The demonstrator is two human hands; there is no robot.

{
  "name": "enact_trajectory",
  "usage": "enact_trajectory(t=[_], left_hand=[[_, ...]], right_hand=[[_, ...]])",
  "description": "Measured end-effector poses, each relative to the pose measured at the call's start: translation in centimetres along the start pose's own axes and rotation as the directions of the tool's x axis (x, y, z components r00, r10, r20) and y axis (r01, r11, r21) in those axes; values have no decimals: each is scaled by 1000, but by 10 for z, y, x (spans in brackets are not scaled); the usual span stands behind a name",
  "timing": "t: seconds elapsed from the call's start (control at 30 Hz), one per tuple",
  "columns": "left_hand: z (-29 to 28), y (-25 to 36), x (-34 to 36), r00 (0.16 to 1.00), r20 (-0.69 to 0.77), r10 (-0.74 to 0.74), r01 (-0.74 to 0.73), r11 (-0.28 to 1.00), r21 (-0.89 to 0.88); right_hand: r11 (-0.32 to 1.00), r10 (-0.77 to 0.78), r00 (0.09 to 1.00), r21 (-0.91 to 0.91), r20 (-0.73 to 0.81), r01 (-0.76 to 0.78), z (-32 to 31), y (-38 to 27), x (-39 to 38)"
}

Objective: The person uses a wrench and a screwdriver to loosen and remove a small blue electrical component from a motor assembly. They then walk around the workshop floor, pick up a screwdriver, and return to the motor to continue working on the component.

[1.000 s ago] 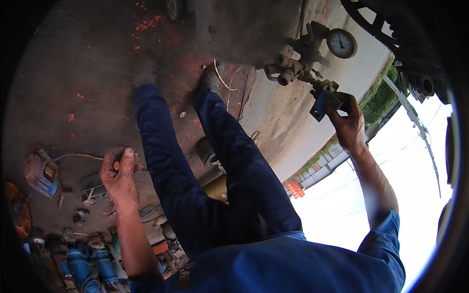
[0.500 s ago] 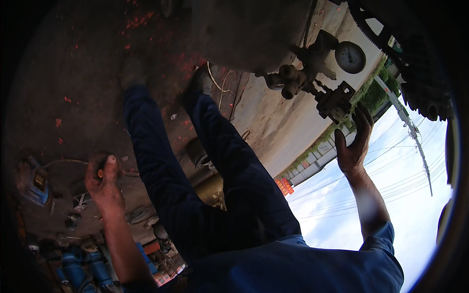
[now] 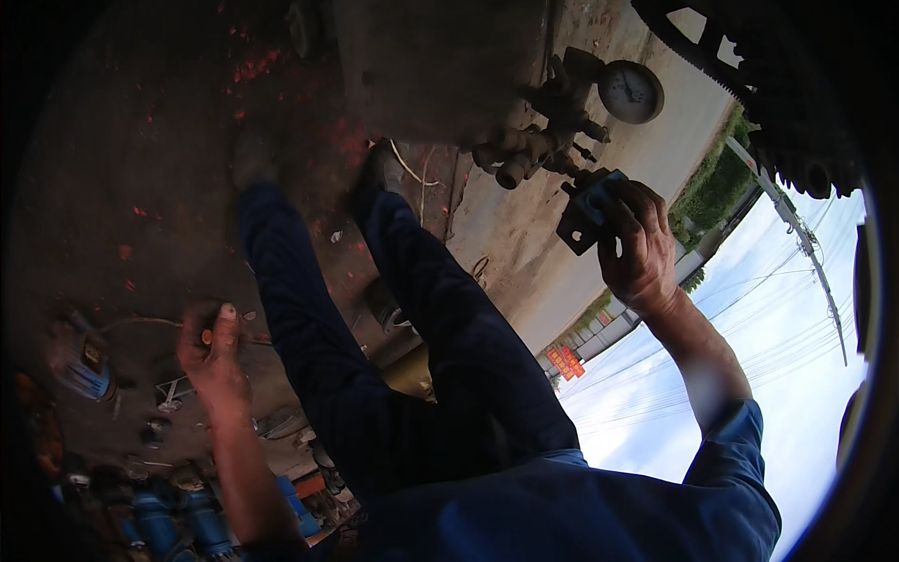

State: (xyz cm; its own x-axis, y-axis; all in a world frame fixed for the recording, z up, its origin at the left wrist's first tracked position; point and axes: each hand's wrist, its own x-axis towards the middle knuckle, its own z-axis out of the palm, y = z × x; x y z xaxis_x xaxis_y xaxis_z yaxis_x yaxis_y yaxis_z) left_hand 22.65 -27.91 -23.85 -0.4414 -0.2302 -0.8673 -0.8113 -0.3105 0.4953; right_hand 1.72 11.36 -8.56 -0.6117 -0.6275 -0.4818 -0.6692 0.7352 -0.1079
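Observation:
On the right, my right hand (image 3: 644,258) is closed around a dark boxy fitting (image 3: 582,217) with a blue patch. My fingers wrap its far side and cover part of it. Joined to that fitting is a cluster of metal pipe fittings (image 3: 515,150), with a round dial gauge (image 3: 630,92) just above. At lower left, my left hand (image 3: 220,370) is closed, thumb up, on a small item with a round orange end (image 3: 207,336). Most of that item is hidden in the fist, so its kind is unclear.
A large toothed wheel (image 3: 721,70) hangs at upper right. Left of my left hand lies a blue-cased device (image 3: 89,370) near a thin cord (image 3: 140,320). Blue cylindrical machines (image 3: 164,520) stand at lower left. Between my legs and the wall sits a coiled hose (image 3: 389,304).
My right hand has moved left and up from beside the boxy fitting and closed on it. The left hand keeps its grip. The whole view has shifted slightly.

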Motion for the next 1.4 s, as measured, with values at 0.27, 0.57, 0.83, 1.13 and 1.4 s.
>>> enact_trajectory(t=[0.27,0.57,0.83,1.13,1.4], left_hand=[[34,14,-19,998,51,45,-45,999,0],[66,32,-34,992,96,77,-74,997,-36],[75,31,-37,994,93,53,-53,999,6],[121,31,-53,974,209,87,-89,996,-3],[189,57,-81,877,448,171,-265,952,156]], right_hand=[[998,-10,988,62,154,1,-15,5,-30],[-315,647,313,618,695,-720,1,-1,-20],[991,-68,977,-102,200,90,-24,49,0],[993,-83,984,92,159,69,-52,33,-13],[-823,199,664,491,721,-286,-3,11,-120]])
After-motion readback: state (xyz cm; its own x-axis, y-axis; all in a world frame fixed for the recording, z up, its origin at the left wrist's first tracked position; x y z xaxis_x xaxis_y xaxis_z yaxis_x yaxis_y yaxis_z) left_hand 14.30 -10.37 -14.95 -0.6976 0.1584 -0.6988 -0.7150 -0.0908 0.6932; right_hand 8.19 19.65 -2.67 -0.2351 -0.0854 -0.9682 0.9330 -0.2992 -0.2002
